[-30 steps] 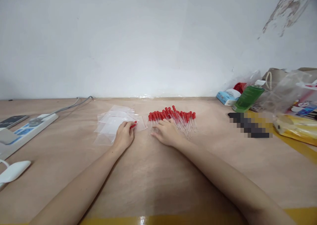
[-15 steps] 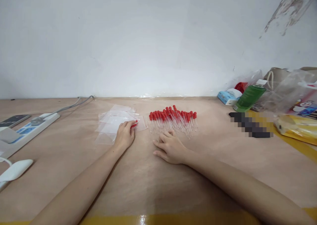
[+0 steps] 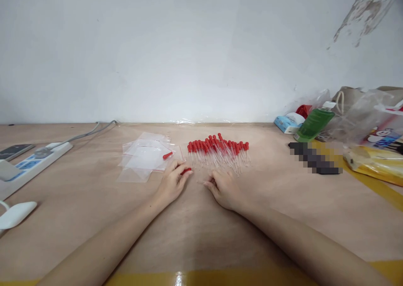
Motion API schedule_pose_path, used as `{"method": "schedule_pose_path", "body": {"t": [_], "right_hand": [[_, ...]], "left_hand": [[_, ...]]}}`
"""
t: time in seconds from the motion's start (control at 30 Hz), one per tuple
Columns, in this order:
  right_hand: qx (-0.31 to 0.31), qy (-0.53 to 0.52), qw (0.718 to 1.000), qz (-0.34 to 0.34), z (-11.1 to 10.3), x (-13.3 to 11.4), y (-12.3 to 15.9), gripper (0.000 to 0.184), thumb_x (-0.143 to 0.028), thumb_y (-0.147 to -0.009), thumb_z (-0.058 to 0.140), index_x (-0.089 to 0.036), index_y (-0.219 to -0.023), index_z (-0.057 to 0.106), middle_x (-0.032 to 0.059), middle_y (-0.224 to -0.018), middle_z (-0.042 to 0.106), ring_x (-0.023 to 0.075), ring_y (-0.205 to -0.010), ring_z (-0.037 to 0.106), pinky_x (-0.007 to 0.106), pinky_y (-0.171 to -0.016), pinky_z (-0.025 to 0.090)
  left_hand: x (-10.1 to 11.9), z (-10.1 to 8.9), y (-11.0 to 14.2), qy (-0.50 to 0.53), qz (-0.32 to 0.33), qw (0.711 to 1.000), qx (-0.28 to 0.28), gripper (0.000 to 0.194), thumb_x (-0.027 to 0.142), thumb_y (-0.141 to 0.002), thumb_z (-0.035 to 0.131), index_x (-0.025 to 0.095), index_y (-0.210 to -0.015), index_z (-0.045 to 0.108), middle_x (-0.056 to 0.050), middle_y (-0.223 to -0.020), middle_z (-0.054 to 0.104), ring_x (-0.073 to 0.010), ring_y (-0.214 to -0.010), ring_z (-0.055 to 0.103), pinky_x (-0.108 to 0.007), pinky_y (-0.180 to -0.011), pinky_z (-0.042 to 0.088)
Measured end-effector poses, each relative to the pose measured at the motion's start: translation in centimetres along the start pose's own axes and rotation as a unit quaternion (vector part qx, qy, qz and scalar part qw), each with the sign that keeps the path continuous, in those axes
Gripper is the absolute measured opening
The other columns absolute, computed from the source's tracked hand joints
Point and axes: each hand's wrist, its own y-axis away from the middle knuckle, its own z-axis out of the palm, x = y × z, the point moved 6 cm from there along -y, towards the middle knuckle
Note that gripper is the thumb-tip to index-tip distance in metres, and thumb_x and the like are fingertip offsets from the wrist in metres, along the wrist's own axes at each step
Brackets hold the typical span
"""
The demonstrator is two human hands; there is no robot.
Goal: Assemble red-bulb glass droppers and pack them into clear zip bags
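Note:
My left hand (image 3: 174, 180) is closed in a pinch on a red rubber dropper bulb (image 3: 185, 171). Another loose red bulb (image 3: 167, 156) lies on the spread of clear zip bags (image 3: 141, 153), just beyond that hand. Facing it, my right hand (image 3: 224, 188) pinches a thin clear dropper tube (image 3: 200, 182), whose end points left toward the bulb; the two are apart. Behind my right hand lies a row of glass droppers (image 3: 220, 149) with red bulbs at their far ends and clear tubes toward me.
On the left are a power strip (image 3: 40, 162), a phone (image 3: 15, 151) and a white plug-like device (image 3: 20, 214). To the right stand a tissue pack (image 3: 286, 124) and a tilted green bottle (image 3: 315, 122), near a pixelated dark object (image 3: 315, 158) and plastic bags (image 3: 355, 122).
My left hand has moved right and toward me, off the bags, with a red bulb; another bulb now shows on the bags. My right hand's spread fingers have closed on a clear tube.

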Motion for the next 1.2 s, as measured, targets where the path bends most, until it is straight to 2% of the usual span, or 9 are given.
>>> {"method": "schedule_pose_path", "body": {"t": [0.13, 0.23, 0.47, 0.67, 0.8, 0.93, 1.07, 1.2], "right_hand": [[0.046, -0.127, 0.991, 0.019, -0.3, 1.1, 0.1, 0.016, -0.032, -0.087, 0.04, -0.02, -0.08, 0.047, 0.0013, -0.071, 0.057, 0.0134, -0.066, 0.052, 0.026, -0.061, 0.039], [0.058, -0.158, 0.986, 0.02, -0.5, 1.4, 0.1, 0.017, -0.034, -0.087, 0.04, -0.02, -0.081, 0.047, 0.0011, -0.07, 0.057, 0.0133, -0.065, 0.052, 0.026, -0.059, 0.04], [0.024, -0.136, 0.99, -0.024, -0.7, 0.3, 0.1, 0.014, -0.027, -0.086, 0.04, -0.02, -0.087, 0.052, 0.001, -0.073, 0.059, 0.0128, -0.065, 0.053, 0.026, -0.061, 0.04], [0.025, -0.102, 0.993, -0.044, -0.6, 0.3, 0.1, 0.014, -0.025, -0.085, 0.044, -0.021, -0.082, 0.058, -0.0001, -0.073, 0.061, 0.0133, -0.069, 0.054, 0.028, -0.068, 0.037], [0.005, -0.081, 0.995, -0.054, -0.4, 1.1, -0.1, 0.017, -0.026, -0.086, 0.044, -0.023, -0.087, 0.061, -0.0006, -0.079, 0.064, 0.0138, -0.075, 0.055, 0.031, -0.076, 0.032], [-0.014, -0.062, 0.995, -0.074, -0.5, 1.4, -0.3, 0.019, -0.027, -0.087, 0.045, -0.025, -0.093, 0.063, -0.0008, -0.083, 0.065, 0.0129, -0.075, 0.055, 0.032, -0.077, 0.028], [-0.014, -0.023, 0.996, -0.091, -0.7, 0.9, -0.4, 0.021, -0.026, -0.087, 0.044, -0.026, -0.09, 0.064, -0.0007, -0.082, 0.066, 0.0125, -0.071, 0.055, 0.032, -0.076, 0.025], [-0.013, -0.007, 0.995, -0.102, -0.6, 0.5, -0.4, 0.024, -0.026, -0.088, 0.041, -0.023, -0.087, 0.064, -0.0002, -0.079, 0.067, 0.0116, -0.066, 0.054, 0.032, -0.075, 0.024]], "left_hand": [[0.8, 1.2, 0.5, 0.06, 0.009, 0.997, -0.04, 0.018, 0.027, -0.085, 0.049, 0.022, -0.097, 0.061, -0.002, -0.089, 0.062, -0.0148, -0.082, 0.058, -0.028, -0.076, 0.047], [0.7, 1.7, 0.8, 0.076, 0.0, 0.996, -0.053, 0.02, 0.029, -0.083, 0.053, 0.022, -0.1, 0.061, -0.002, -0.09, 0.065, -0.0149, -0.08, 0.06, -0.028, -0.073, 0.049], [0.1, 2.2, 1.1, 0.079, -0.026, 0.995, -0.055, 0.021, 0.034, -0.082, 0.052, 0.022, -0.096, 0.062, -0.002, -0.092, 0.065, -0.0155, -0.082, 0.061, -0.028, -0.073, 0.051], [-0.6, 2.3, 1.3, 0.113, -0.062, 0.99, -0.05, 0.023, 0.034, -0.081, 0.053, 0.021, -0.099, 0.059, 0.0, -0.088, 0.067, -0.0142, -0.078, 0.063, -0.026, -0.071, 0.052], [0.0, 2.2, 1.4, 0.103, -0.033, 0.992, -0.06, 0.016, 0.033, -0.082, 0.052, 0.021, -0.09, 0.061, 0.0, -0.085, 0.066, -0.0136, -0.077, 0.062, -0.026, -0.071, 0.05], [0.5, 2.4, 1.5, 0.088, 0.001, 0.992, -0.093, 0.018, 0.032, -0.083, 0.051, 0.021, -0.092, 0.061, -0.001, -0.086, 0.065, -0.0134, -0.077, 0.06, -0.025, -0.07, 0.048], [0.5, 2.9, 1.4, 0.089, -0.006, 0.988, -0.126, 0.018, 0.033, -0.084, 0.05, 0.02, -0.091, 0.061, -0.001, -0.082, 0.064, -0.0122, -0.071, 0.059, -0.023, -0.065, 0.047], [0.5, 2.9, 1.3, 0.1, -0.011, 0.988, -0.119, 0.018, 0.033, -0.083, 0.05, 0.019, -0.09, 0.059, -0.001, -0.082, 0.064, -0.0117, -0.071, 0.059, -0.022, -0.063, 0.048]]}}
